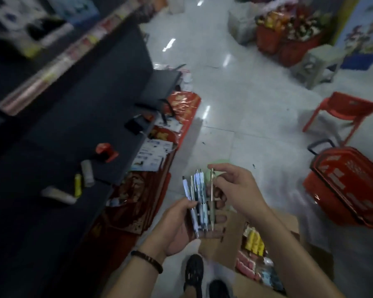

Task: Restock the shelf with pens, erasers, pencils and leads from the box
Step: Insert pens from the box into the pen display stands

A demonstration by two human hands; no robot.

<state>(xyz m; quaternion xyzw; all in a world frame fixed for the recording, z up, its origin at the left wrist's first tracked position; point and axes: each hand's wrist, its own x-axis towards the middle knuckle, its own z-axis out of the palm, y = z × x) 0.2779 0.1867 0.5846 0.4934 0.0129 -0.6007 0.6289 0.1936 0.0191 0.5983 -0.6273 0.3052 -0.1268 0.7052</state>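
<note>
My left hand (pixel 181 226) grips a bunch of several pens (pixel 197 201), white and blue, standing upright in the palm. My right hand (pixel 237 190) pinches the top of one gold-coloured pen (pixel 212 198) at the right side of the bunch. Below my hands, an open cardboard box (pixel 230 237) on the floor holds yellow and pink packs of stationery (pixel 254 244). The dark shelf (pixel 63 147) runs along the left, with a few small items lying on it: a red one (pixel 106 150), a grey tube (pixel 87 173) and a yellow one (pixel 78 184).
Red packets and printed sheets (pixel 159 151) are stacked on the floor against the shelf's foot. A red shopping basket (pixel 349 186) and a red stool (pixel 349 112) stand at the right. More baskets and a grey stool (pixel 321 61) are at the back. My shoes (pixel 194 274) are beside the box.
</note>
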